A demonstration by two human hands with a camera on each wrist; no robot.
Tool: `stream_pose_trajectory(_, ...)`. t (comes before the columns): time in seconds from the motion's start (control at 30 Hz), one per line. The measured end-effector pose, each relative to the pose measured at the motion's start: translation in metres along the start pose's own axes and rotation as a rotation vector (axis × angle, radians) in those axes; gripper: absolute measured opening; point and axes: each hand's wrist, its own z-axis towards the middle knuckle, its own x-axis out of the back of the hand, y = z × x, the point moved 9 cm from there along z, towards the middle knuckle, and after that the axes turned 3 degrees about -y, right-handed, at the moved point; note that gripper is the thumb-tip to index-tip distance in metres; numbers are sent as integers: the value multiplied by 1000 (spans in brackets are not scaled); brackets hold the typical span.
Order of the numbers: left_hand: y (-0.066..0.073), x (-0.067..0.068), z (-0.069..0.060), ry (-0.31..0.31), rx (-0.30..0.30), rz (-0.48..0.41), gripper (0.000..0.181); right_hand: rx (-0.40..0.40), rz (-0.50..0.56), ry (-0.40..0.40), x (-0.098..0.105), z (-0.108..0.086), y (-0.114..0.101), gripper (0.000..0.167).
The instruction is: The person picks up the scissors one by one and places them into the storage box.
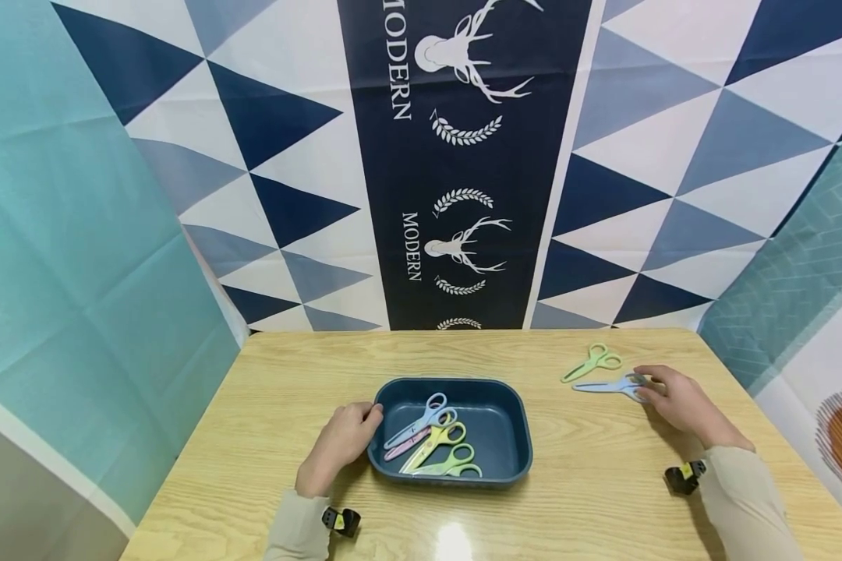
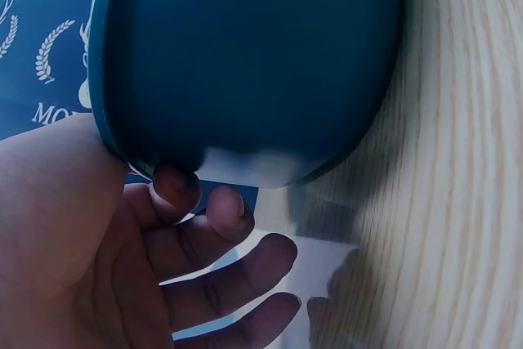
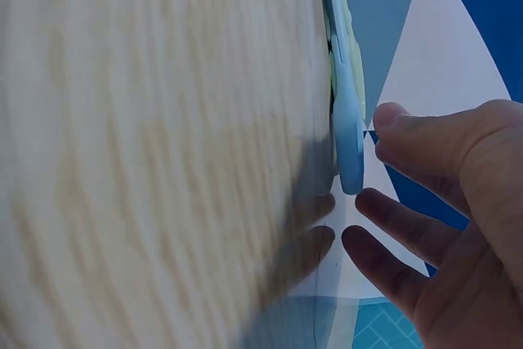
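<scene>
My left hand (image 1: pixel 342 436) holds the left rim of a dark blue tray (image 1: pixel 494 436), its thumb over the edge and fingers against the outer wall (image 2: pixel 245 63). Inside the tray's left half lies a small pile: blue scissors (image 1: pixel 419 425), pink scissors (image 1: pixel 405 446), yellow scissors (image 1: pixel 429 448) and green scissors (image 1: pixel 443 469). On the right, my right hand (image 1: pixel 681 401) is over the handles of light blue scissors (image 1: pixel 603 386) lying on the table. In the right wrist view its spread thumb and fingers stand around the blue handle (image 3: pixel 349 149), apparently without gripping it.
Another pair of green scissors (image 1: pixel 592 363) lies on the wooden table (image 1: pixel 302 362) just behind the light blue pair. A patterned cloth (image 1: pixel 463 171) hangs behind the table's far edge, with a teal cloth (image 1: pixel 77 273) at the left.
</scene>
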Motion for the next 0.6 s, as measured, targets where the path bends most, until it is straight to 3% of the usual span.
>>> stream_pose_trajectory(0.6,-1,0,0,-7,8,6,41,28,-18,-8,-7,3,0,29)
